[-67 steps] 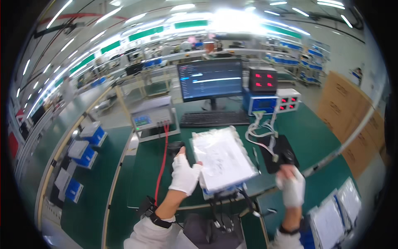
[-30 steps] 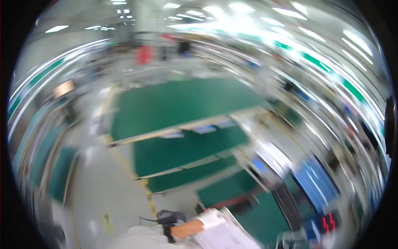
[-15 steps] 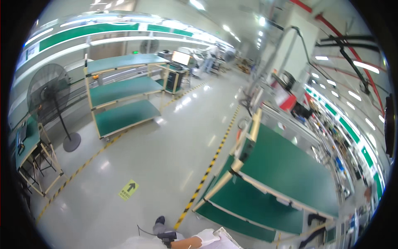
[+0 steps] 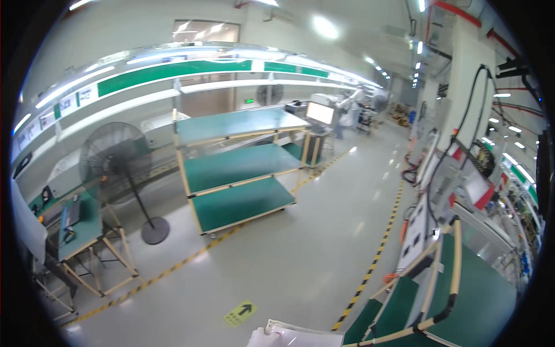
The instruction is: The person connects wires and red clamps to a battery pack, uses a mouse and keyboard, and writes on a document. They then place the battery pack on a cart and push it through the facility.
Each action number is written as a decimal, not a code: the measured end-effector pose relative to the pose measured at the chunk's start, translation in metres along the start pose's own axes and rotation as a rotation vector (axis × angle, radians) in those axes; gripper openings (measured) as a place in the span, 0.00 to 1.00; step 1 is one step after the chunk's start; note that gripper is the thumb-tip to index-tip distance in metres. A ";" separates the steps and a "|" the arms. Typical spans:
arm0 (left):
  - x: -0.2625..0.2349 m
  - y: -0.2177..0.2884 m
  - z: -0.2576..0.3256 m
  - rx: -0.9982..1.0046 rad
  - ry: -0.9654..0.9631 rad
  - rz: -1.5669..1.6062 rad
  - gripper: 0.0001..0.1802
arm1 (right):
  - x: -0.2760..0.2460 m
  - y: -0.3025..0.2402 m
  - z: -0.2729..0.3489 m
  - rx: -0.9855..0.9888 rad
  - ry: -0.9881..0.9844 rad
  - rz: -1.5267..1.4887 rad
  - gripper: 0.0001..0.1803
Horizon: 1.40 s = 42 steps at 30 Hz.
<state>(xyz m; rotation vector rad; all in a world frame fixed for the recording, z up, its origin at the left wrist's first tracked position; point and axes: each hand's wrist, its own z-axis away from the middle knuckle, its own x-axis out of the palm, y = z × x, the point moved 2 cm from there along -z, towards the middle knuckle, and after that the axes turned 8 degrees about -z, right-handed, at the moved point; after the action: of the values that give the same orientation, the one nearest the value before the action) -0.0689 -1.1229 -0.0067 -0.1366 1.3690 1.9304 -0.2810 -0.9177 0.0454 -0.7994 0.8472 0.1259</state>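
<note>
At the bottom edge, my left hand (image 4: 259,338) shows only in part, in a white glove. It grips the left edge of a flat, white, shiny thing (image 4: 300,338) with a thin raised rim. Most of that thing is cut off by the picture's edge, so its kind cannot be made out. My right hand is not in view.
A three-tier cart (image 4: 243,165) with green shelves stands ahead on the left, beside a standing fan (image 4: 115,162) and a green-topped table (image 4: 84,222). Another green-shelved rack (image 4: 480,289) is close at right. Yellow-black floor tape (image 4: 376,260) edges the grey aisle.
My view has swung left and up, so cart, fan and rack sit further right and lower. My left forearm with its black wrist device has left the picture; the white thing stays in hand.
</note>
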 end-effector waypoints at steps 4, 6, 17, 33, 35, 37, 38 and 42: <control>-0.060 -0.010 -0.042 -0.118 0.146 0.223 0.21 | 0.019 -0.083 -0.071 -0.128 -0.164 0.010 0.34; -0.090 -0.002 -0.066 -0.159 0.144 0.228 0.22 | 0.021 -0.128 -0.100 -0.201 -0.177 -0.023 0.33; -0.214 0.001 -0.333 -0.292 0.185 0.419 0.24 | 0.127 -0.285 -0.349 -0.311 -0.303 0.056 0.32; -0.469 0.070 -0.657 -0.285 0.341 0.561 0.19 | 0.226 -0.637 -0.616 -0.321 -0.328 0.012 0.40; -0.504 0.093 -0.714 -0.266 0.315 0.407 0.20 | 0.250 -0.655 -0.643 -0.277 -0.277 -0.058 0.41; -0.526 0.087 -0.780 -0.218 0.279 0.380 0.20 | 0.272 -0.685 -0.672 -0.138 -0.334 -0.083 0.41; -0.541 0.088 -0.816 -0.117 0.328 0.174 0.22 | 0.283 -0.703 -0.685 -0.129 -0.312 -0.122 0.41; -0.595 0.063 -0.939 0.281 0.382 -0.642 0.18 | 0.342 -0.762 -0.717 0.014 -0.381 -0.303 0.39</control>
<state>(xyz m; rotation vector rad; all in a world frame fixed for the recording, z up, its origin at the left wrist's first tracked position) 0.0129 -2.2317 -0.0669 -0.7421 1.5776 1.2011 -0.1911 -2.0119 -0.0392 -0.8482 0.3617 0.0022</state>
